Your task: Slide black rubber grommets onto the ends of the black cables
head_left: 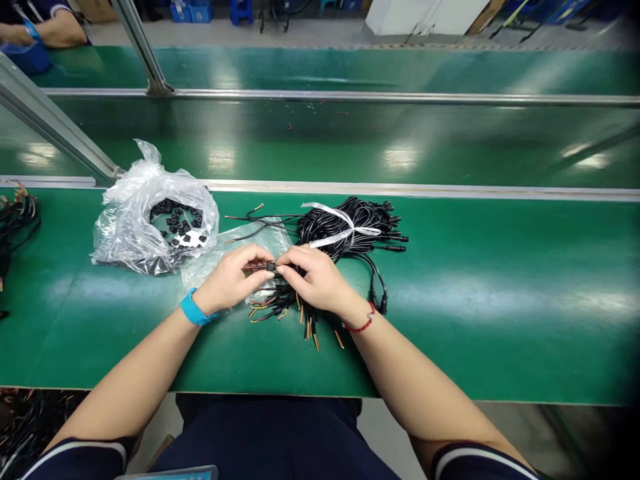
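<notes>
Between the fingertips of both hands is a small black plastic piece with thin wires running from it toward the left palm. My left hand, wearing a blue wristband, is closed in a pinch on this piece. My right hand meets it from the other side, thumb and forefinger pinched together; what lies between them is mostly hidden, apparently the black cable. Under and behind the right hand lies a bundle of black cables tied with a white strap. Stripped coloured wire ends fan out below the hands.
A clear plastic bag of small black parts stands open at left, with a flat clear bag beside it. More cables lie at the far left of the green table. A metal post rises behind. Another person's arm shows at top left.
</notes>
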Tool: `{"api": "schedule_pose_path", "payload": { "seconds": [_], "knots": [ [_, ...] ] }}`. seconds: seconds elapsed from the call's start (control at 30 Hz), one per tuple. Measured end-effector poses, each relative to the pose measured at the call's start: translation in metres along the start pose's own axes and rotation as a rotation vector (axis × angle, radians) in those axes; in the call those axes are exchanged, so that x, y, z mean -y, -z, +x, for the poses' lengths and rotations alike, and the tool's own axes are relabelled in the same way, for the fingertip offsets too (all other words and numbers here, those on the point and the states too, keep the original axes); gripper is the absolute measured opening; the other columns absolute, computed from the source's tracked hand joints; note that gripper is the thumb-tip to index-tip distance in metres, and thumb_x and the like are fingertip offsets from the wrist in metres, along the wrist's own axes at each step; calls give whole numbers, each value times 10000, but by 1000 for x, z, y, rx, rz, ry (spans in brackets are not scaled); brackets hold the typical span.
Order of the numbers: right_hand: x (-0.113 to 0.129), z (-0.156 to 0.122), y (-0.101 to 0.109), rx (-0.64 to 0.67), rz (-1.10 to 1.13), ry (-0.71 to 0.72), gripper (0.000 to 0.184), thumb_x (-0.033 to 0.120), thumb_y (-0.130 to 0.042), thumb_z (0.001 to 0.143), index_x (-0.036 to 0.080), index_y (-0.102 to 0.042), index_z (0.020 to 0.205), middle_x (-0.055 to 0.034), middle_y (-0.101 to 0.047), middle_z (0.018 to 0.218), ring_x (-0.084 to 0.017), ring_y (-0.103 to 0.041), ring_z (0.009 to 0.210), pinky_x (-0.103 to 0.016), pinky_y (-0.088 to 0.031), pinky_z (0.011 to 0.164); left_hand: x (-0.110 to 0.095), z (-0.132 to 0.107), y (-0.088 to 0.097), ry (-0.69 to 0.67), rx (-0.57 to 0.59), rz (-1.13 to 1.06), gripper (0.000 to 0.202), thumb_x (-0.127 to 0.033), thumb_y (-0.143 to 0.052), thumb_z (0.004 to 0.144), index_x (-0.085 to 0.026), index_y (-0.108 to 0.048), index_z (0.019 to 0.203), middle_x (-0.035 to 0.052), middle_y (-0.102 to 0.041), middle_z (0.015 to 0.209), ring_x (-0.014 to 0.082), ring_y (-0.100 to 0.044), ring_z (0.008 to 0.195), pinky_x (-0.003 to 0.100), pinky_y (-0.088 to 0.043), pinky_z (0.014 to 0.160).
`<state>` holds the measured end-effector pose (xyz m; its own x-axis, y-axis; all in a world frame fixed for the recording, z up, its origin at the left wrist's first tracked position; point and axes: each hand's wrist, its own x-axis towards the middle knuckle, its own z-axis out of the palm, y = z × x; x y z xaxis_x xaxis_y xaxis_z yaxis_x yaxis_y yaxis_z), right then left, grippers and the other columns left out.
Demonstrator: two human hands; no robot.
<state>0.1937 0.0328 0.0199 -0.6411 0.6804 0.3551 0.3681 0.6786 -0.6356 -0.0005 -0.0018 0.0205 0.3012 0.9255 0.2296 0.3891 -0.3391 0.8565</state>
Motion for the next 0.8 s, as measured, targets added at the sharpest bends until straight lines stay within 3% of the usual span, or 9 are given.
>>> {"api": "schedule_pose_path", "payload": {
  "seconds": [0.07,0.1,0.2,0.27,0.3,0.37,0.47,0.6,0.8],
  "knots": [
    [0,-1,3,23,-21,52,119,181,-493,866,178,-606,829,-12,-631,737,-130,-533,673,-276,-385,693,0,0,17,-52,-18,-87,396,-238,-676,759,-183,-551,1131,82,-639,1013,164,-622,833,302,-530,744],
    [0,-1,6,43,-33,84,126,169,-487,851,176,-611,831,-21,-630,754,-137,-535,691,-283,-388,700,2,0,28,-67,-95,-127,452,-256,-680,754,-189,-524,1172,90,-627,1048,162,-622,841,302,-529,756],
    [1,-4,16,167,-87,162,157,115,-483,760,179,-624,733,-35,-613,758,-155,-526,731,-292,-393,708,17,-1,64,-5,-560,-83,293,-312,-618,796,-179,-566,1052,60,-633,946,130,-601,739,261,-508,681],
    [2,-6,19,275,-179,161,154,98,-501,713,180,-610,642,-29,-601,705,-159,-515,714,-295,-392,713,29,-3,86,150,-757,141,207,-312,-584,806,-162,-591,948,38,-631,850,132,-580,690,266,-496,673],
    [3,-6,19,310,-239,138,155,96,-508,715,179,-611,633,-26,-601,682,-158,-515,699,-296,-393,716,35,-4,95,246,-747,304,192,-306,-563,812,-157,-601,928,38,-632,828,145,-578,689,281,-494,683],
    [6,-5,15,306,-357,53,166,111,-500,777,172,-650,739,-28,-624,687,-157,-537,684,-293,-397,714,44,-7,106,419,-556,654,194,-276,-524,823,-152,-622,937,64,-649,846,194,-600,748,325,-490,731],
    [11,0,2,192,-521,-99,252,159,-435,892,161,-627,1054,-58,-667,844,-158,-580,703,-274,-405,669,49,-11,108,506,-276,912,193,-231,-535,799,-161,-660,929,111,-674,913,275,-623,898,377,-472,818],
    [22,20,-17,99,-785,-237,277,148,-416,912,132,-561,1148,-145,-611,1088,-215,-586,848,-296,-408,633,52,-15,106,515,-192,953,213,-204,-558,769,-175,-684,937,142,-692,979,318,-625,977,396,-463,849],
    [15,60,-29,76,-855,-297,281,54,-352,887,68,-629,932,-207,-647,916,-305,-549,938,-419,-383,792,57,-18,117,600,-162,961,283,-189,-480,808,-197,-661,1026,132,-715,988,290,-660,917,361,-481,758]
  ]
}}
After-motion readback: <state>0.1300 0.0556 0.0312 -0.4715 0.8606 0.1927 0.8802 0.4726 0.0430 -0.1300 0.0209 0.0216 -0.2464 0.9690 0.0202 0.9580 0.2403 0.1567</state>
